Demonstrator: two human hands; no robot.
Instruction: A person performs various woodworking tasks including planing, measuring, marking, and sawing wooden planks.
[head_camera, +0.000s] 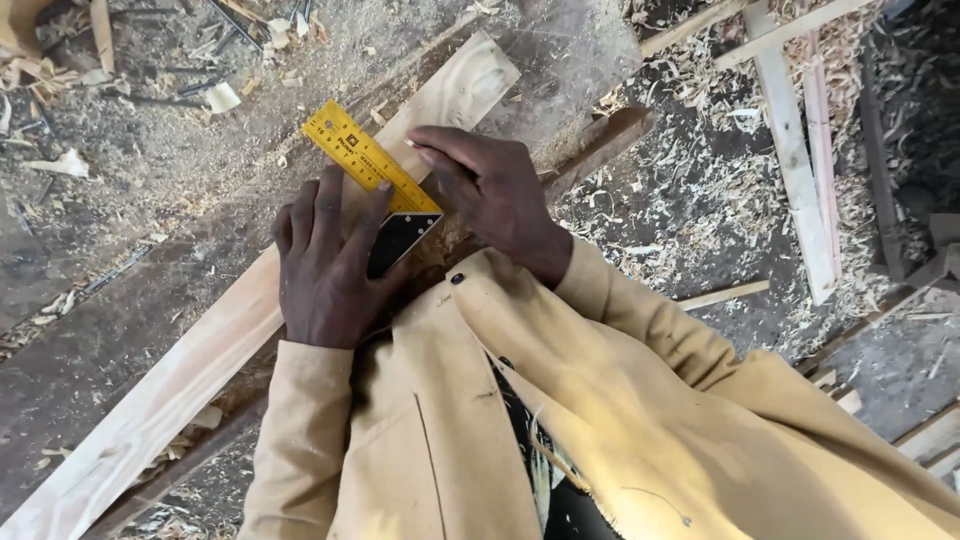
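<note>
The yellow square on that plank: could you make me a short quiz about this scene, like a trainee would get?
1. True or false: the square lies across the pale plank.
2. Which hand presses flat on the square's black stock? A) left hand B) right hand
3. Fill in: the floor around the bench is littered with wood ____.

Key:
1. True; its yellow blade crosses the plank.
2. A; the left hand lies flat there, while the right hand sits at the blade's edge. Whether it holds a pencil cannot be told.
3. Shavings.
</note>
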